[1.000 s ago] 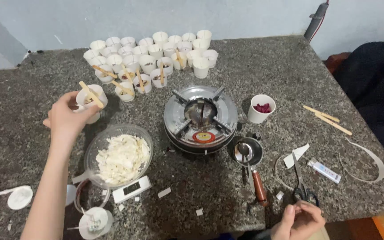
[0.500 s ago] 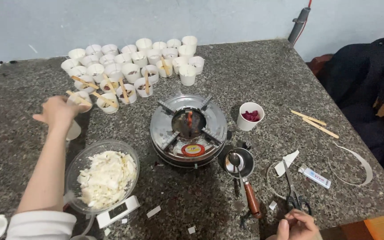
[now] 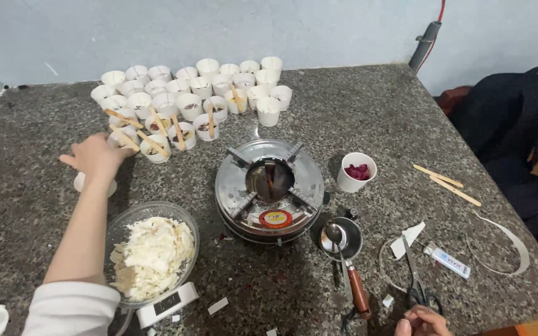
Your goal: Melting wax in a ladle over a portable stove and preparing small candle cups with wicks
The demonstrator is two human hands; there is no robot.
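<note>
While the left arm stretches forward in a white sleeve (image 3: pixel 73 308) bunched at the elbow, the left hand (image 3: pixel 98 157) lies palm down at the near edge of a cluster of paper cups (image 3: pixel 188 99), its fingers curled over a white cup (image 3: pixel 121 138) that carries a flat wooden stick (image 3: pixel 124 138) across its rim; the back of the hand hides the fingertips, so how firmly it grips cannot be told. Under the wrist a small white cup (image 3: pixel 94 185) stands on the speckled grey granite counter (image 3: pixel 368 106). The cups are plain, round and matte, several holding dark bits and pale sticks. Beside the forearm sits a clear glass bowl (image 3: pixel 154 249) heaped with white waxy flakes, resting on a small white scale (image 3: pixel 166 303). At the centre stands a round, shiny metal burner (image 3: pixel 270 190) with four prongs. Near it are a white cup of red petals (image 3: pixel 357 171) and a small steel ladle with a wooden handle (image 3: pixel 347 255). The right hand (image 3: pixel 421 322) rests at the bottom edge, fingers loosely bent, just below black-handled scissors (image 3: pixel 417 280); nothing is seen in its grasp.
</note>
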